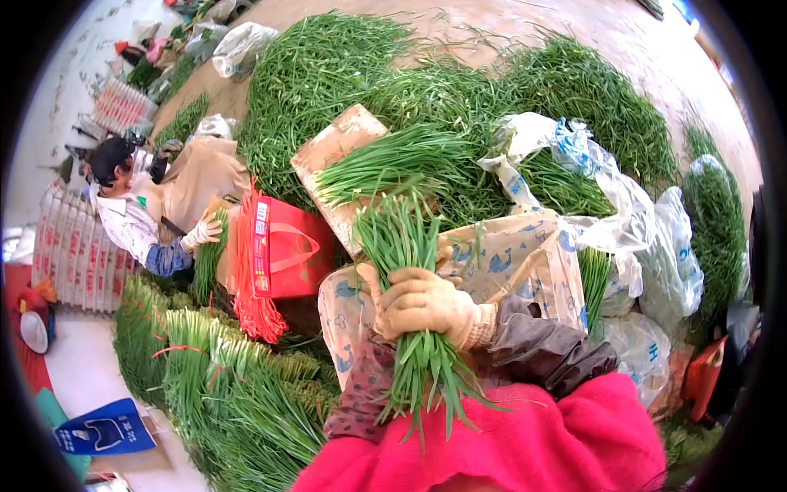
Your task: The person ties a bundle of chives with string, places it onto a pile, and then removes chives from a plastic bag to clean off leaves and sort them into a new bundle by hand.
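A bunch of garlic chives (434, 361) stands in front of my chest, its leaf tips hanging towards my pink sweater. My right hand (434, 307), in a cream work glove, wraps its fingers round the middle of the bunch. Behind it, my left hand (370, 284) is gloved too and closes on the bunch from the left, mostly hidden by the right hand and the leaves. Beyond the bunch, a loose pile of chives (393, 164) lies on a worn board (344, 135). A patterned cloth (525, 246) covers my lap.
Tied chive bundles (238, 394) are stacked at left. A red box (299, 246) with red ties (254, 287) stands beside the board. Large heaps of chives (328, 74) lie beyond. Plastic bags (648, 221) are at right. A co-worker (131, 205) handles chives at left.
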Demonstrator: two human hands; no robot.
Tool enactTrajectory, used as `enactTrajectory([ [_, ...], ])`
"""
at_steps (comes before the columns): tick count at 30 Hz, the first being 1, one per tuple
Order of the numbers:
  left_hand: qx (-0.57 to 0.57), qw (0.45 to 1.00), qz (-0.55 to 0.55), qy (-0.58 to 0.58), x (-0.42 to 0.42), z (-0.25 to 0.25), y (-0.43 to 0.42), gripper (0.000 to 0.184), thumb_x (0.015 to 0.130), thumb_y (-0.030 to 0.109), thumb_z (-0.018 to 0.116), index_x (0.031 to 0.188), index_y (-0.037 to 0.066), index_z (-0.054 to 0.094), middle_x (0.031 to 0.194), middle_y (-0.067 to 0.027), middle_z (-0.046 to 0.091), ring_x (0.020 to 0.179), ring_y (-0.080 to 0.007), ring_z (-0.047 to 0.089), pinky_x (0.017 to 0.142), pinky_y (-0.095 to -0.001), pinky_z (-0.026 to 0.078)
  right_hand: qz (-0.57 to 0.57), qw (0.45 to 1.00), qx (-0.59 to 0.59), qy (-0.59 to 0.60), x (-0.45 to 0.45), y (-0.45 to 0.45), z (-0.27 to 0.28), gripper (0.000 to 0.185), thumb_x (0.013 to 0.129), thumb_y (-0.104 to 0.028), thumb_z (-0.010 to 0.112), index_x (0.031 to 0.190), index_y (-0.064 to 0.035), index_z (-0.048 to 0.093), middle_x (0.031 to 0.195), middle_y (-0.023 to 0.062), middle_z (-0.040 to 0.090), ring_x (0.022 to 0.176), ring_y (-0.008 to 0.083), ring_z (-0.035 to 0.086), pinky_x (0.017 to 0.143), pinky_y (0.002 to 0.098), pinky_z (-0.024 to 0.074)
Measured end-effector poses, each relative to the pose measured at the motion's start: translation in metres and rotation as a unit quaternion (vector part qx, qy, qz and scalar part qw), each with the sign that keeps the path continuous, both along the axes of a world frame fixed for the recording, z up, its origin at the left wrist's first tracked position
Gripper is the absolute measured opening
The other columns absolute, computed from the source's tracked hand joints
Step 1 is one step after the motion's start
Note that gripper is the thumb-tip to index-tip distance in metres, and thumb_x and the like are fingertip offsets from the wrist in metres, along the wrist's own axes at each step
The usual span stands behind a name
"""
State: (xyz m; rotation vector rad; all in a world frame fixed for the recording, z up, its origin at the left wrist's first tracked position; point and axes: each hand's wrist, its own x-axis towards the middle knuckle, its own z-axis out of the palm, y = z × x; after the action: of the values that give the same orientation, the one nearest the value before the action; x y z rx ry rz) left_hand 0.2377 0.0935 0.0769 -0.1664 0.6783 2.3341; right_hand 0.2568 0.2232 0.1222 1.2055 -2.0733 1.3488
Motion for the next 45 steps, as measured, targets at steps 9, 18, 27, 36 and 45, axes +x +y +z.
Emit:
enactTrajectory([
  [9, 0.177, 0.978, -0.105, -0.039, -0.014, 0.032, -0.033, 0.062, 0.087, 0.018, 0.059, 0.14, -0.001, 0.033, 0.1, -0.0052, 0.06, 0.075, -0.0104, 0.049, 0.066, -0.0236, 0.042, 0.305, 0.906, -0.066, -0.287, 0.016, 0.035, 0.044, 0.044, 0.067, -0.003, 0.073, 0.11, -0.0062, 0.063, 0.114, 0.007, 0.061, 0.111, 0.0226, 0.054, 0.098, 0.0351, 0.042],
  [18, -0.246, 0.949, -0.133, 0.144, -0.013, 0.062, -0.06, 0.061, 0.067, 0.024, 0.073, 0.115, -0.008, 0.055, 0.082, -0.01, 0.063, 0.058, -0.0142, 0.051, 0.055, -0.0265, 0.041, 0.248, 0.653, -0.277, -0.66, 0.006, -0.002, -0.076, 0.094, 0.074, -0.064, 0.065, 0.144, -0.0096, 0.034, 0.135, 0.0094, 0.047, 0.123, 0.0292, 0.045, 0.102, 0.0521, 0.0368],
  [27, -0.272, 0.907, -0.318, 0.048, 0.028, 0.061, -0.092, 0.066, 0.068, 0.011, 0.075, 0.128, -0.001, 0.05, 0.119, -0.0132, 0.062, 0.109, -0.0257, 0.059, 0.097, -0.0374, 0.045, 0.025, 0.397, -0.686, -0.609, -0.056, 0.043, -0.069, 0.046, 0.092, -0.047, 0.056, 0.113, -0.0065, 0.062, 0.084, 0.0044, 0.064, 0.067, 0.0154, 0.056, 0.059, 0.0326, 0.0482],
  [36, -0.288, 0.926, -0.246, 0.011, 0.081, 0.05, -0.119, 0.076, 0.066, 0.011, 0.08, 0.134, 0.001, 0.046, 0.123, -0.0122, 0.059, 0.114, -0.0237, 0.056, 0.1, -0.0368, 0.042, -0.224, 0.419, -0.713, -0.516, -0.102, 0.129, -0.117, 0.019, 0.094, -0.016, 0.042, 0.095, -0.0068, 0.059, 0.059, -0.0074, 0.046, 0.047, 0.0091, 0.035, 0.046, 0.0274, 0.0279],
  [45, -0.328, 0.903, -0.272, 0.057, 0.095, 0.056, -0.132, 0.091, 0.068, 0.01, 0.081, 0.144, 0.005, 0.031, 0.138, -0.0077, 0.046, 0.125, -0.0196, 0.044, 0.106, -0.0356, 0.033, -0.25, 0.467, -0.733, -0.427, -0.094, 0.187, -0.113, 0.019, 0.094, -0.019, 0.05, 0.102, -0.0053, 0.061, 0.065, -0.0042, 0.046, 0.05, 0.0082, 0.036, 0.046, 0.0252, 0.0291],
])
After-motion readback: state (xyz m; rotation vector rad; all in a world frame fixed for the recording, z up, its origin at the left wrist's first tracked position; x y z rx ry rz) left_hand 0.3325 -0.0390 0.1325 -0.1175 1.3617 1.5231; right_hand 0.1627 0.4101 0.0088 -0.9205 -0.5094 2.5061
